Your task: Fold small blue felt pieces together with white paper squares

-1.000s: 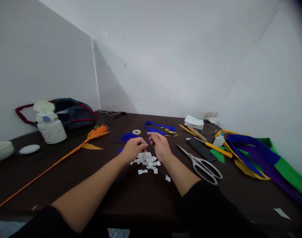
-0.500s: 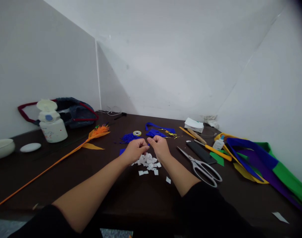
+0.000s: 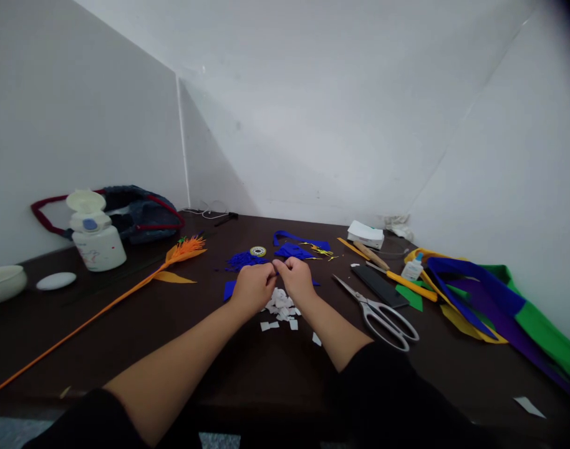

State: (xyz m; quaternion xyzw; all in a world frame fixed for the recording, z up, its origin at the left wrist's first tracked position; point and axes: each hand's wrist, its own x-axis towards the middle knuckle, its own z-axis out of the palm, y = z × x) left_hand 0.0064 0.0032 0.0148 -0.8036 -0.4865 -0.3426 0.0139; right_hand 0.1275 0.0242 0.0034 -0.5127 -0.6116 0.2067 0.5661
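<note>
Head view: we are looking across a dark table (image 3: pixel 275 368), two bare hands touching near its middle.
Left hand (image 3: pixel 253 288): it is sitting curled, back of the hand toward us, fingertips bunched against the other hand's.
Right hand (image 3: pixel 296 277): it is leaning in likewise, thumb lying forward, fingers folded under.
Grip: the fingers are hiding whatever lies where the tips meet; we cannot tell what, if anything, they are grasping.
White paper bits (image 3: pixel 280 304): the loose heap is lying below the grip on our side, between the wrists, a few squares straying nearer us.
Blue flat piece (image 3: pixel 229 290): it is showing just beside the left hand, its full outline covered.
Blue shredded pile (image 3: pixel 242 260): it is lying just beyond the left knuckles, a yellow-rimmed disc (image 3: pixel 257 251) resting by its far edge.
Blue folded piece (image 3: pixel 293 251): it is lying beyond the right hand, yellow threads (image 3: pixel 321 250) scattered beside it.
Scissors (image 3: pixel 365 300): they are lying to the right, apart from the grip, tips pointing away from us.
Orange flower (image 3: pixel 186 250): its long stem is stretching across the left side.
</note>
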